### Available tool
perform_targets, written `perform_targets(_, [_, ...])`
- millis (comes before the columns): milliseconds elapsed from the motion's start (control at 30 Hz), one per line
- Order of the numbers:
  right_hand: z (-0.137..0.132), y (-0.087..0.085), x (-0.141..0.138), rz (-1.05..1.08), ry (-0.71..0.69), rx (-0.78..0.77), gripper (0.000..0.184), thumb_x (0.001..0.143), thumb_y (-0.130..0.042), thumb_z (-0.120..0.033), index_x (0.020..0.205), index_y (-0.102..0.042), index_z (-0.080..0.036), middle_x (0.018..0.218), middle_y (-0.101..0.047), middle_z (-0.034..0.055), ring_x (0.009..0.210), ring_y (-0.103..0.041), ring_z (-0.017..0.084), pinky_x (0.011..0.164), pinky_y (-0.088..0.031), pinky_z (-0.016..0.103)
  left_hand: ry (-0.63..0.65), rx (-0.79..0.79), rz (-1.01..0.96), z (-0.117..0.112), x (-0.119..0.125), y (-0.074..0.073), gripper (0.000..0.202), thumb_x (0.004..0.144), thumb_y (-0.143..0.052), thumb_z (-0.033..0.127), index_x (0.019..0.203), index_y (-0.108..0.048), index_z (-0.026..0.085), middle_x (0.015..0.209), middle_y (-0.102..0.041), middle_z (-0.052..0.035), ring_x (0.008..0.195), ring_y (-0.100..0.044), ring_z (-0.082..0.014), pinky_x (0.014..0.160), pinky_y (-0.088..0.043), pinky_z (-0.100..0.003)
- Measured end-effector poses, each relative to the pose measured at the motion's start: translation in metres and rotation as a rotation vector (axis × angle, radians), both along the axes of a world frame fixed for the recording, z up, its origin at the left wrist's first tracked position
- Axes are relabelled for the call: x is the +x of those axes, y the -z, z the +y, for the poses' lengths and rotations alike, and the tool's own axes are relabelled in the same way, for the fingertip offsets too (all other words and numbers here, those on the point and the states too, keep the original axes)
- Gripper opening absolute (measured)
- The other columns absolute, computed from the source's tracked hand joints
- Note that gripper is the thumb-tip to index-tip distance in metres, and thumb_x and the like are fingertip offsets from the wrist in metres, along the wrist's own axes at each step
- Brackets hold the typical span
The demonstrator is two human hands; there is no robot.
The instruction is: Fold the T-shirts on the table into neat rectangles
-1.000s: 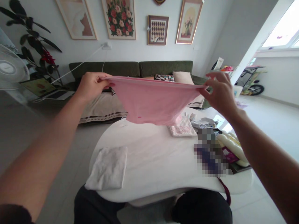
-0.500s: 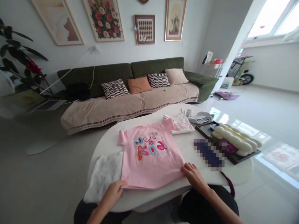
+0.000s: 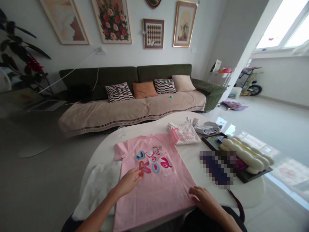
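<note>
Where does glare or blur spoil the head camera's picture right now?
In the head view, the window is nearly blown out, the floor at right carries bright reflections, the laptop at left looks smeared, and pixelation masks something on the table; the pink T-shirt looks fairly clear.

A home living room: green sofa [image 3: 164, 71], cushions [image 3: 145, 90], framed pictures [image 3: 154, 33].

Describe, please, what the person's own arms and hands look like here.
The left hand and right hand are both bare, without gloves. The forearms show no sleeves in view, and no watch or bracelet can be seen on them. Small details, such as the nails, are too blurred to tell.
</note>
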State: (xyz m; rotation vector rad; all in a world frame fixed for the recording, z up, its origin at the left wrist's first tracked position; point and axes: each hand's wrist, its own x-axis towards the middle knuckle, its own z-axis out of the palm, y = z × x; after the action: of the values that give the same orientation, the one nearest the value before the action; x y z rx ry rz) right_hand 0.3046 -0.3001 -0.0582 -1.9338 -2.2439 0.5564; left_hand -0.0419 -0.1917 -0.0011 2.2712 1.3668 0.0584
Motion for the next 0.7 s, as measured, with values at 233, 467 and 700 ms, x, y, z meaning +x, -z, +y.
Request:
perform_targets(233, [0.066,0.015,-0.050,0.009,0.004,0.154,0.043,0.086,-0.031,-0.033,0.125,-0.045,-0.022,0.137,-0.036,0.0072,0.126,-0.032,0.023,0.099,-0.030,0.037,-0.340,0.202,0.117,0.035,0.047,0.071,0.059,0.080,-0.039,0.047,0.136,-0.026,0.031,0.146,-0.012,-0.0074,0.132,-0.004,-0.0346,0.096,-0.010,-0.063])
perform_targets(467, [0.075,0.065,-0.042,-0.099,0.083,0.158,0.058,0.084,-0.029,-0.054,0.136,-0.024,-0.031,0.144,-0.020,0.0005,0.132,-0.012,0.025,0.103,-0.019,0.050,-0.352,0.225,0.101,0.041,0.034,0.085,0.066,0.072,-0.045,0.058,0.133,-0.024,0.042,0.145,-0.017,-0.0010,0.132,-0.001,-0.0327,0.097,-0.011,-0.060])
perform_targets(700, [0.109,0.064,-0.054,-0.205,0.244,0.187,0.059,0.084,-0.027,-0.049,0.135,-0.032,-0.019,0.141,-0.027,0.0095,0.131,-0.016,0.028,0.099,-0.024,0.052,-0.346,0.202,0.091,0.045,0.036,0.086,0.072,0.070,-0.045,0.061,0.134,-0.020,0.040,0.146,-0.015,-0.0032,0.131,0.000,-0.0344,0.098,-0.007,-0.061])
